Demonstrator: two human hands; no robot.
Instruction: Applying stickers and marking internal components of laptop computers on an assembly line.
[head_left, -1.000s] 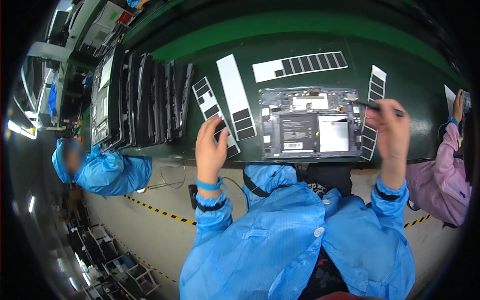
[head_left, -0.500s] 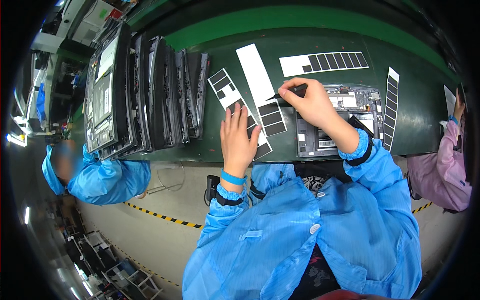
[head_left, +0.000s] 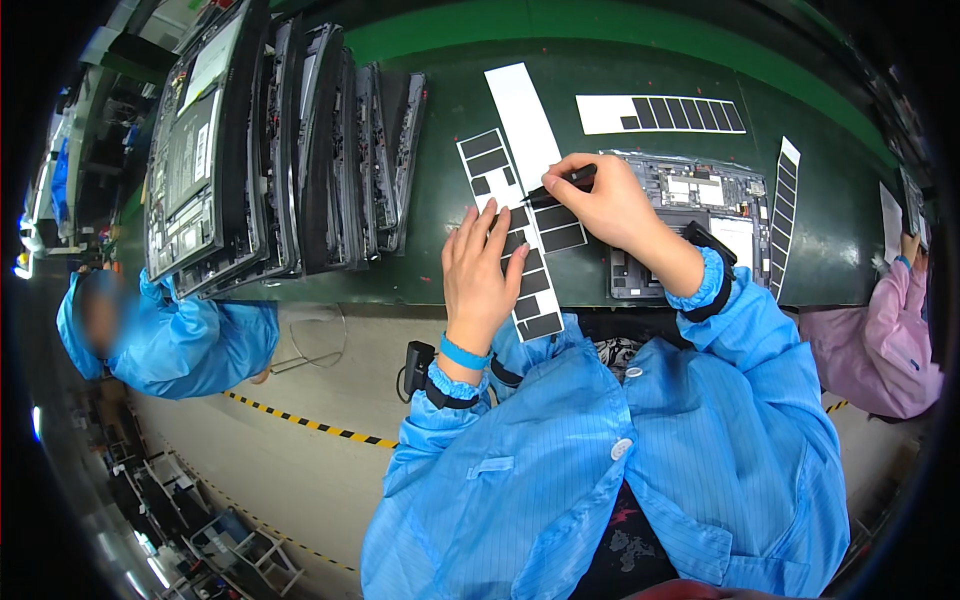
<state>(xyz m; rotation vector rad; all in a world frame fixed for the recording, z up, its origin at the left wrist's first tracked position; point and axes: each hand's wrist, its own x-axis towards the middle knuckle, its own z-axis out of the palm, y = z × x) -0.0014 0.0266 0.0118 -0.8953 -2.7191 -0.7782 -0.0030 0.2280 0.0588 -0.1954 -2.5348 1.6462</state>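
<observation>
My left hand (head_left: 478, 275) lies flat with its fingers apart, their tips on a white strip of black rectangular stickers (head_left: 487, 160). Between thumb and fingers my right hand (head_left: 615, 205) grips a slim black pointed tool (head_left: 578, 178); whether it is tweezers or a pen I cannot tell. The tool's tip is at the strip, just right of my left fingertips. A second strip, mostly bare white (head_left: 524, 105), lies beside and partly behind the first. Under my right forearm sits an opened laptop base (head_left: 750, 200) with its inner parts showing.
Several opened laptop bases (head_left: 325, 150) stand stacked on edge at the left of the green table (head_left: 450, 90). Two more sticker strips lie at the back (head_left: 660, 114) and right (head_left: 783, 220). Other people in blue (head_left: 190, 340) and pink (head_left: 860, 350) are at both sides.
The sticker strip under my left hand has shifted right, against the mostly white strip. My right hand has brought the tool's tip left, from the white strip onto the sticker strip.
</observation>
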